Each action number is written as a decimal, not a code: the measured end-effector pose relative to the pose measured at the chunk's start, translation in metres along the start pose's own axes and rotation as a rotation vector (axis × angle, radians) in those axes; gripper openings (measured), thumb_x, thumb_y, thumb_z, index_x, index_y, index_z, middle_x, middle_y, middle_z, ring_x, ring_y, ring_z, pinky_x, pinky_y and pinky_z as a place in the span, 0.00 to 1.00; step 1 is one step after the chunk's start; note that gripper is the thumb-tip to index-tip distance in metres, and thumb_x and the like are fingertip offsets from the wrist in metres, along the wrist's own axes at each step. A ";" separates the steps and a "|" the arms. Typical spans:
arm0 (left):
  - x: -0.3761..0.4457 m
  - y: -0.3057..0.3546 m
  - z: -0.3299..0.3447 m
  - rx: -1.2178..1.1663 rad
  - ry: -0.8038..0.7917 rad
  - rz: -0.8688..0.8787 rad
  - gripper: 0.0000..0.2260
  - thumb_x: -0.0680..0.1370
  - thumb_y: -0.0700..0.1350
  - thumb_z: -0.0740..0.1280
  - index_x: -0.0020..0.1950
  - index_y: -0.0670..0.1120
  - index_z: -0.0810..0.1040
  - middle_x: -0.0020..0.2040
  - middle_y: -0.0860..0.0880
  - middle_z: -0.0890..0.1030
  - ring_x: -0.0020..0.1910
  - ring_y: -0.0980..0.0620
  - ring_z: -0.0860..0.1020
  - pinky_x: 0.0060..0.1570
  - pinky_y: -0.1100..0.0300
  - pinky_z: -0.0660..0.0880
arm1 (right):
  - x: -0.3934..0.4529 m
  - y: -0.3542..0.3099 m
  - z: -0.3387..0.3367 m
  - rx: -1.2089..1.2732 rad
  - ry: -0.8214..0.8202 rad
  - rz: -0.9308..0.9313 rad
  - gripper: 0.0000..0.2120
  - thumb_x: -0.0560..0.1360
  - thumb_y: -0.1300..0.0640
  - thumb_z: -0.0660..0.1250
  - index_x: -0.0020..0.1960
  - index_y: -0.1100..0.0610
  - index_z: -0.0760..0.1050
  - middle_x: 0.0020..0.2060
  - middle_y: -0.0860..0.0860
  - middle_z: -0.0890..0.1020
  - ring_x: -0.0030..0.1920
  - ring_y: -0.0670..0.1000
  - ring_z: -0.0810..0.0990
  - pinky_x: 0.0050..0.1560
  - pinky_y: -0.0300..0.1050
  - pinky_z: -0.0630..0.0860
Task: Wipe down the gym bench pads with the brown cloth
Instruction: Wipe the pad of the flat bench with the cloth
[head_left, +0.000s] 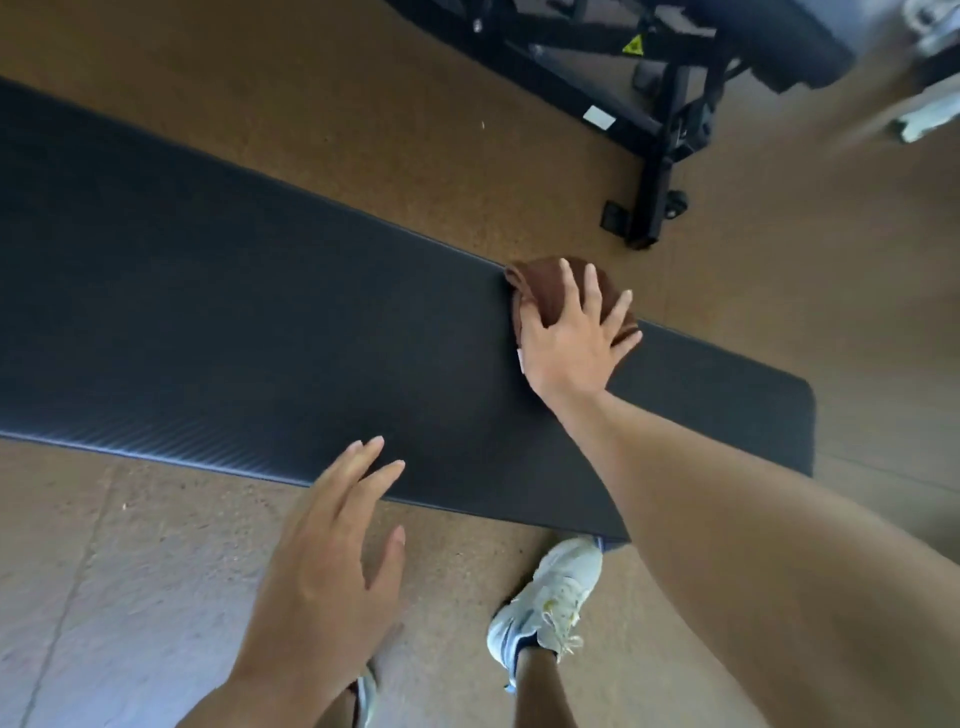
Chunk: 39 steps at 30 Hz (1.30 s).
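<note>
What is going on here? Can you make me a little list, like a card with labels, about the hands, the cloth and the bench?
place: gym floor, speckled brown
bench pad: long black bench pad, runs across the view
cloth: brown cloth, bunched, at the pad's far edge
right hand: right hand presses flat on the cloth, fingers spread
left hand: left hand open, holds nothing, fingertips over the pad's near edge
foot: white sneaker beside the pad
behind: black frame of another bench
</note>
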<state>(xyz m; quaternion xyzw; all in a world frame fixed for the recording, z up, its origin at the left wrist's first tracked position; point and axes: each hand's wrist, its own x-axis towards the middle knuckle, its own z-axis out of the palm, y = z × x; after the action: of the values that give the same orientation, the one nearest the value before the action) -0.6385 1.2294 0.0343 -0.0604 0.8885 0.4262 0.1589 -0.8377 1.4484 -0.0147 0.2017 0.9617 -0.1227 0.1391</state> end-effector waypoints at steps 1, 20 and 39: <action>-0.002 -0.002 0.005 0.020 -0.013 0.007 0.26 0.76 0.42 0.73 0.73 0.53 0.73 0.78 0.63 0.64 0.78 0.66 0.57 0.69 0.54 0.70 | -0.003 0.008 0.003 -0.007 0.038 -0.092 0.31 0.82 0.38 0.55 0.83 0.40 0.55 0.85 0.44 0.53 0.84 0.59 0.39 0.80 0.70 0.37; 0.034 0.089 0.105 0.185 -0.105 0.167 0.33 0.77 0.41 0.71 0.80 0.48 0.62 0.80 0.55 0.63 0.81 0.61 0.55 0.76 0.72 0.47 | 0.044 0.122 -0.028 0.004 0.044 -0.212 0.29 0.84 0.40 0.57 0.83 0.43 0.57 0.84 0.44 0.56 0.85 0.57 0.43 0.81 0.68 0.38; 0.103 0.183 0.233 0.491 -0.108 -0.234 0.53 0.71 0.80 0.51 0.80 0.50 0.28 0.80 0.55 0.27 0.77 0.51 0.24 0.74 0.42 0.28 | 0.060 0.240 -0.057 -0.003 0.053 -0.388 0.33 0.80 0.46 0.62 0.83 0.47 0.59 0.83 0.48 0.59 0.85 0.59 0.48 0.82 0.67 0.43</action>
<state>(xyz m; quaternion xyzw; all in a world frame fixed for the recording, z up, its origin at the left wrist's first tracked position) -0.7261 1.5284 -0.0017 -0.0993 0.9425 0.1795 0.2639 -0.8014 1.6999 -0.0241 0.0154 0.9861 -0.1406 0.0876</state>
